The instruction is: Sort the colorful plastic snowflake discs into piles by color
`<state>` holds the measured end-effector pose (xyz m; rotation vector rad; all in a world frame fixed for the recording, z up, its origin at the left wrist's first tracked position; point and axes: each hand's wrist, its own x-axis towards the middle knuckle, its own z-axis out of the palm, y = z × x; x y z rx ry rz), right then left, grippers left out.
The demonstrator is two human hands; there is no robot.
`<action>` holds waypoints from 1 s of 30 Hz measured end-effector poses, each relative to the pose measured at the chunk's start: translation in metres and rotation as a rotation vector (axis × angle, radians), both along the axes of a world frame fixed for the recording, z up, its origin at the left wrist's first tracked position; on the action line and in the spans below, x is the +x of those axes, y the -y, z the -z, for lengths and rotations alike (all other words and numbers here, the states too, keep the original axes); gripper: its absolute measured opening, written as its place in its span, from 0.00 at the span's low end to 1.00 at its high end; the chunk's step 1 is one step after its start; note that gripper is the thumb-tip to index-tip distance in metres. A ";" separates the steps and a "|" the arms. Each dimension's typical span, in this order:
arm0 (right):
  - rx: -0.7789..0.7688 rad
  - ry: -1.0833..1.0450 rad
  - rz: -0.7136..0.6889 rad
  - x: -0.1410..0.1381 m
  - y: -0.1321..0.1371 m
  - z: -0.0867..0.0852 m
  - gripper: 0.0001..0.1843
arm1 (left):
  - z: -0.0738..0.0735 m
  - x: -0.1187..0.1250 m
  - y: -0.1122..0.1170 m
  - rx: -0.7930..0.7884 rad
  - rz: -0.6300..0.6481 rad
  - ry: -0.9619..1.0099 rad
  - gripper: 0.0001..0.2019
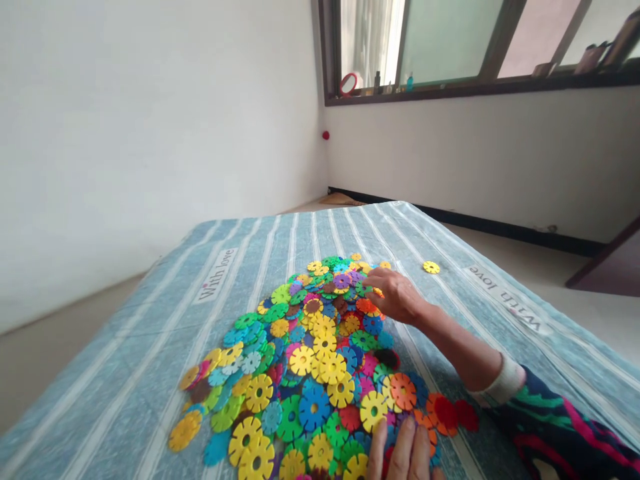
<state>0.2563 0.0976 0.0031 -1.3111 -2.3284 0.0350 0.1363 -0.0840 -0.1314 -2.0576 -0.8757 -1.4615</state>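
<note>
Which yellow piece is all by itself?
The yellow notched disc near the right-side "With love" lettering: bare striped cover surrounds it, while other yellow discs crowd the pile.

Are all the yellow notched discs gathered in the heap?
No, one yellow disc lies by itself on the striped cloth, to the right of the heap in the picture.

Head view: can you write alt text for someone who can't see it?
A person's right hand is at the far right of a heap of colourful notched discs, with the left hand nearer the camera. The discs lie on striped blue cloth.
</note>
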 end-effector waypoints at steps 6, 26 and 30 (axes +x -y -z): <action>0.127 0.113 -0.400 -0.056 0.024 -0.008 0.17 | -0.012 -0.008 0.005 -0.029 0.006 -0.158 0.07; 0.051 0.330 -0.386 -0.049 0.025 -0.009 0.09 | -0.017 -0.008 0.005 0.013 0.015 -0.195 0.09; 0.103 0.370 -0.385 -0.048 0.024 -0.005 0.06 | -0.023 -0.006 0.004 0.049 0.018 -0.143 0.12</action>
